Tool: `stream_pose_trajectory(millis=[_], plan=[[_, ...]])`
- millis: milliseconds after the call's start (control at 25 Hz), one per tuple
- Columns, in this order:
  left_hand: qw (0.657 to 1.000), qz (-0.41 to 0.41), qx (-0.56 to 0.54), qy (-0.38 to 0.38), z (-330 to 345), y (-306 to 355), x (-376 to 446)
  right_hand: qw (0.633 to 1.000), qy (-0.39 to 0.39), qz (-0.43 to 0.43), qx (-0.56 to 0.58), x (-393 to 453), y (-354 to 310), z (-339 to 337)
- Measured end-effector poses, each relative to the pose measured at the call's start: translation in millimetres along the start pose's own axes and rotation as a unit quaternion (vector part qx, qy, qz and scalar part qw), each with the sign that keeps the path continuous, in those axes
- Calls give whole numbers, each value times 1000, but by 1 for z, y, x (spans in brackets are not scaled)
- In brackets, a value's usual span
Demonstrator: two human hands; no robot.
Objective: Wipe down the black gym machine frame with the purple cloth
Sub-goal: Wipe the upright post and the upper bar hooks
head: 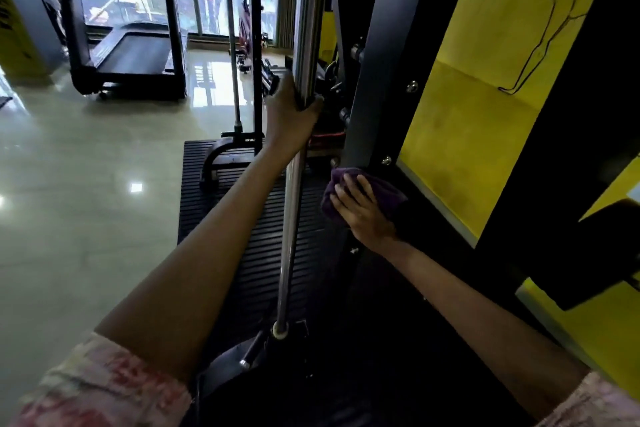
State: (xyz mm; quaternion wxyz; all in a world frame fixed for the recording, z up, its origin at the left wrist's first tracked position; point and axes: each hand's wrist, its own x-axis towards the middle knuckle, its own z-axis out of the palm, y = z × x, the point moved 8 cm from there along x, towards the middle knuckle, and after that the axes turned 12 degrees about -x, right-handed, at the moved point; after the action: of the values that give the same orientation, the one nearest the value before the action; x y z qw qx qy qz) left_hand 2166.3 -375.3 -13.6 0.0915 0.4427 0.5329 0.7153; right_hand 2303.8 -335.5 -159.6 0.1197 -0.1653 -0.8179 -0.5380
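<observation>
- Purple cloth (381, 189) lies bunched against the lower part of the black gym machine frame (377, 80), just below a row of bolts on the upright; it sits under the right hand (363, 211), between the palm and the frame
- right-hand fingers (349, 189) are spread and nearly straight, pressing flat on the cloth; cloth shows past the fingertips and on both sides of the hand; the thumb is hidden from view
- left hand (291, 114) is higher up and to the left, its fingers curled round a chrome guide rod (294, 204) that runs from the top of the view down to a socket near the floor; only the fingertips show on the rod's right side
- how much of the cloth lies beneath the palm cannot be made out; its far edge merges with the dark frame
- yellow panel (460, 135) behind the frame carries a line drawing of a figure, cut off at the top edge
- black ribbed rubber mat (249, 253) lies on the glossy tiled floor (86, 201) under the machine; its near end is lost in shadow
- treadmill (128, 45) stands well apart by the windows; the scene beyond the glass is blurred
- pink patterned sleeves (114, 388) are cut off by the bottom edge
</observation>
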Motion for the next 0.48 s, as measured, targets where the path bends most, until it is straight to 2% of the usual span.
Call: stream_pose_trajectory(millis=[80,120,240,320,480], plan=[[1000,-15,8,-22,-2,-9,-4,997,-2,-64,-35,-4,8,-1],[998,-42,10,-39,-2,-21,-8,997,18,-65,-41,-3,21,-8],[982,-155,36,-98,-4,-104,-48,997,49,22,-53,13,64,-30],[968,-221,44,-111,-8,-163,-91,993,2,67,-93,31,71,-29],[982,-176,-15,-67,-11,-207,-121,980,-145,-12,-133,48,17,1]])
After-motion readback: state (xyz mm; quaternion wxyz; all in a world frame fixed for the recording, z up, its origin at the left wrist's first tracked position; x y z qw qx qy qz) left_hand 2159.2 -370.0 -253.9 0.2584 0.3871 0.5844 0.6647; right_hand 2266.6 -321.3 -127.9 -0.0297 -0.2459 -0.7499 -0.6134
